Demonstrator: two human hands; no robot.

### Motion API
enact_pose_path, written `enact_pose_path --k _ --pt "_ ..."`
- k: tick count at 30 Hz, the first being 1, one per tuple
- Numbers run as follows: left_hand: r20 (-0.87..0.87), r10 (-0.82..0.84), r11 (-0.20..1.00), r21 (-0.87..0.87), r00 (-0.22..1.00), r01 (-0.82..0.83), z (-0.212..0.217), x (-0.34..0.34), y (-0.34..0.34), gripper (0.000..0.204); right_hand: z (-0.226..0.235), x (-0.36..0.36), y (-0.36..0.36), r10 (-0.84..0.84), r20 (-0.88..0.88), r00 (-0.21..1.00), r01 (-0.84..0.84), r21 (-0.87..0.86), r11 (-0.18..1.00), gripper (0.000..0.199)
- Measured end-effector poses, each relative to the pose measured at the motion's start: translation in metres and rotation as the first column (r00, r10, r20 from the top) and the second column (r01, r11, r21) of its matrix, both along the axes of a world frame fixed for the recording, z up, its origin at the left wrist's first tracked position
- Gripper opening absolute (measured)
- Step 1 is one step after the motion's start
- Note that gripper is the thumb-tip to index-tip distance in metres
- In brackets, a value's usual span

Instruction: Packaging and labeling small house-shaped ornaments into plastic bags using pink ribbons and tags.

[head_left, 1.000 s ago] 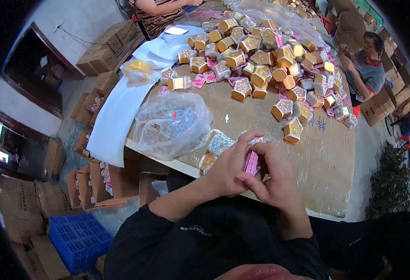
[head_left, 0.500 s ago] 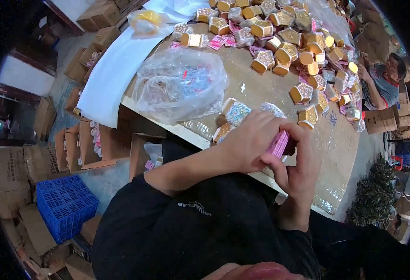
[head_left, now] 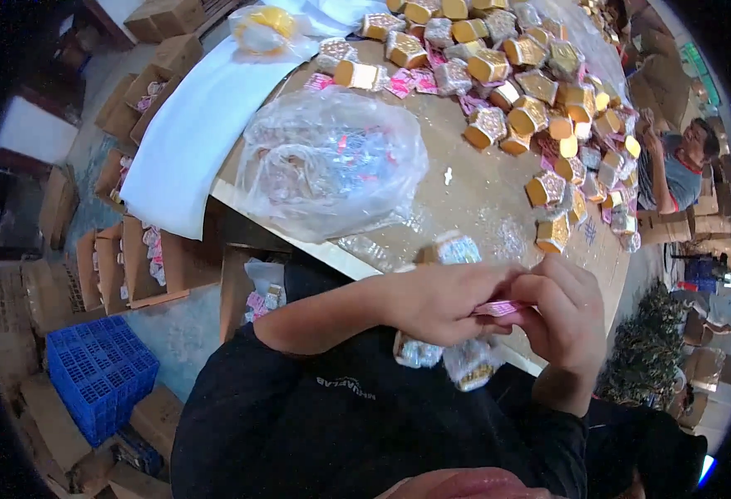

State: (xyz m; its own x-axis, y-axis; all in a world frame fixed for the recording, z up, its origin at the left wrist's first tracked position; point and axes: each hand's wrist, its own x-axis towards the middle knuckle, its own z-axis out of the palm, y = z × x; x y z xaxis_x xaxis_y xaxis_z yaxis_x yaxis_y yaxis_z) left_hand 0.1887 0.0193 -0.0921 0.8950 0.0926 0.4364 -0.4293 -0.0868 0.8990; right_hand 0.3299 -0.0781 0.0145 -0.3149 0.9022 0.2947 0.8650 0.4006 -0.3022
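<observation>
My left hand (head_left: 436, 301) and my right hand (head_left: 561, 316) meet near the table's front edge, both pinching a small pink packet (head_left: 498, 308) between the fingers. Two clear-wrapped small boxes (head_left: 444, 358) sit just below my hands near my lap. Another glittery wrapped box (head_left: 455, 248) lies on the table right behind my left hand. A crumpled clear plastic bag (head_left: 328, 162) with small pink and silver items lies to the left on the tabletop.
Several gold hexagonal boxes (head_left: 540, 87) and pink packets cover the far part of the brown table (head_left: 482, 195). A white sheet (head_left: 191, 137) hangs off its left side. Cardboard cartons (head_left: 133, 266) and a blue crate (head_left: 99, 374) stand on the floor. Another person (head_left: 673, 166) sits at right.
The view has swung down and closer to the table. My hands keep working the pink packet, now held flatter between both sets of fingers.
</observation>
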Motion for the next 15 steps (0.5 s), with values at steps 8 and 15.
enact_pose_path --k 8,15 --pt "-0.017 0.047 0.944 -0.326 0.999 -0.05 0.002 -0.046 0.024 0.012 0.018 -0.005 0.095 0.256 -0.299 0.919 -0.335 -0.256 0.907 0.027" --pt "-0.098 0.169 0.887 -0.418 0.981 -0.195 -0.017 -0.094 0.025 0.017 -0.094 -0.017 0.221 -0.012 0.073 0.997 0.033 -0.298 0.954 0.018"
